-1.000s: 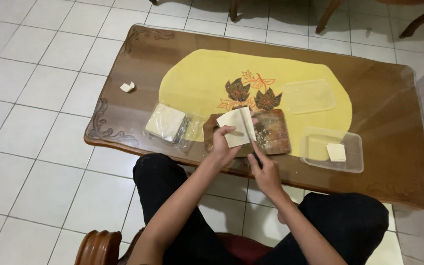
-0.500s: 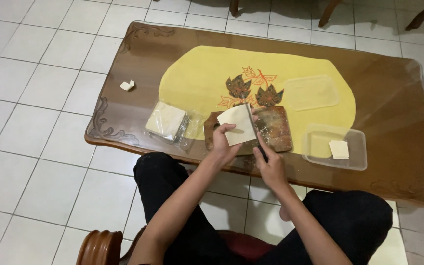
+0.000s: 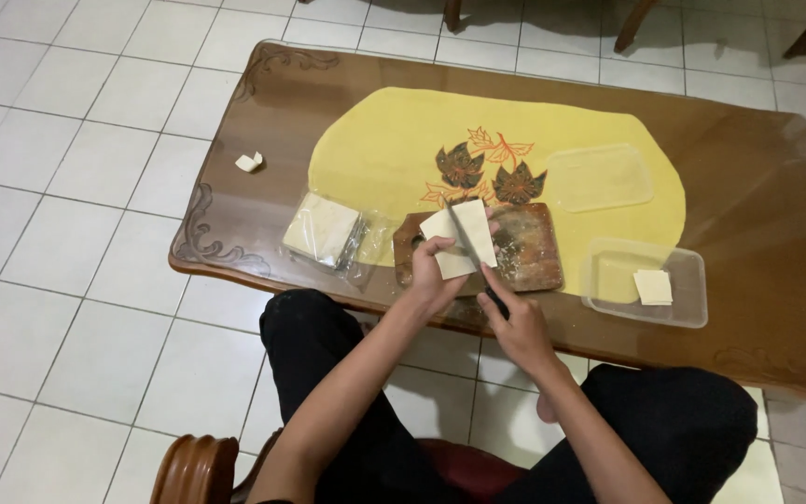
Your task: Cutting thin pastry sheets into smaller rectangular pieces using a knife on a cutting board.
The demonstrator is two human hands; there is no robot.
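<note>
Now left hand (image 3: pixel 436 275) pins dough sheet (image 3: pixel 459 238); right hand (image 3: pixel 515 327) grips knife (image 3: pixel 468 247).

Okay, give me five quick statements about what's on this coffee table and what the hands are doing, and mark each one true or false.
1. The left hand holds a pale square sheet over the wooden cutting board. True.
2. The right hand holds a spoon. False: it grips a knife whose blade lies across the sheet.
3. The clear plastic container holds a small pale square piece. True.
4. The bag of stacked sheets lies to the right of the cutting board. False: it lies to its left.
5. The container's lid is snapped onto it. False: the lid lies apart on the yellow mat.
</note>
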